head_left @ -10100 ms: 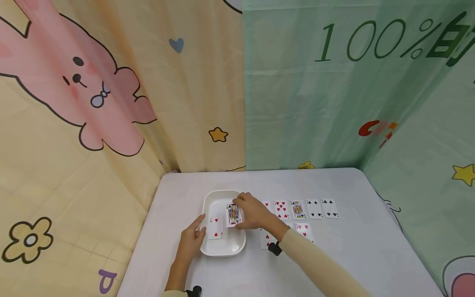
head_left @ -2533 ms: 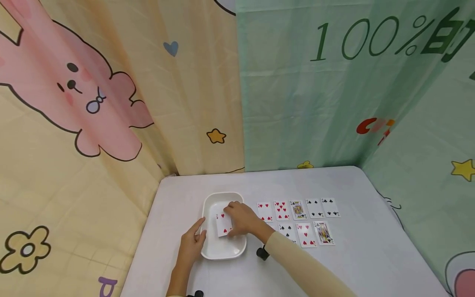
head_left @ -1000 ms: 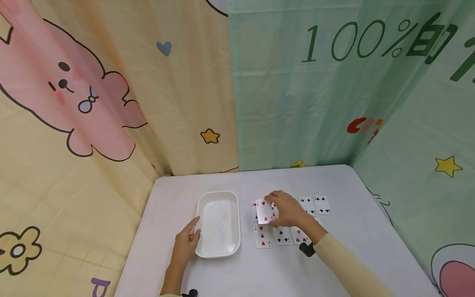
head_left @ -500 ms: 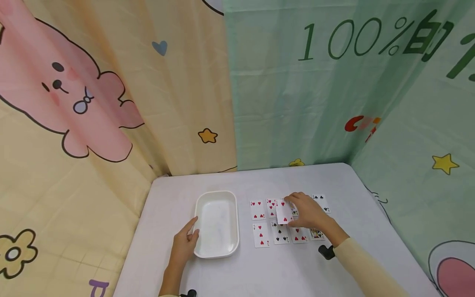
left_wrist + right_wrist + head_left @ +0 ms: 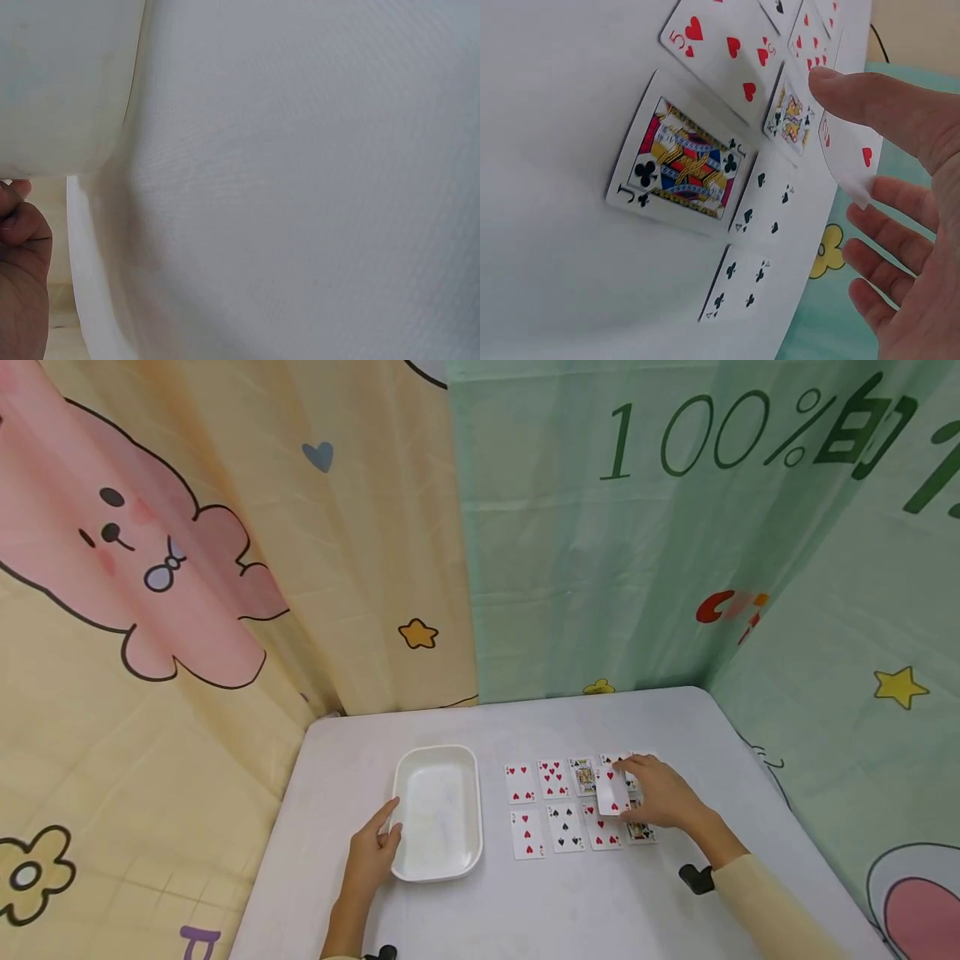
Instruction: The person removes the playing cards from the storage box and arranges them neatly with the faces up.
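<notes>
My right hand [image 5: 660, 789] pinches a playing card, the two of hearts [image 5: 611, 792], by thumb and fingers. It hovers over two rows of face-up cards, covering parts of several. In the right wrist view, the jack of clubs [image 5: 682, 161] and five of hearts [image 5: 727, 52] lie below it; a king [image 5: 789, 116], four of spades [image 5: 763, 199] and four of clubs [image 5: 736, 283] lie beyond. At the left, my left hand [image 5: 372, 852] touches the side of a white tray [image 5: 435, 877] with index finger and thumb. Nothing lies in the tray.
A white cloth-covered table [image 5: 547, 914] lies under everything. Left of the held card lie the four of hearts [image 5: 521, 784], seven of hearts [image 5: 553, 779], three of hearts [image 5: 528, 835] and five of spades [image 5: 566, 828]. Patterned curtains [image 5: 360, 568] stand behind and at both sides.
My right hand has taken the two of hearts out of the tray and carried it rightward over the cards. The lower row has gained cards since the oldest frame. My left hand stays at the tray.
</notes>
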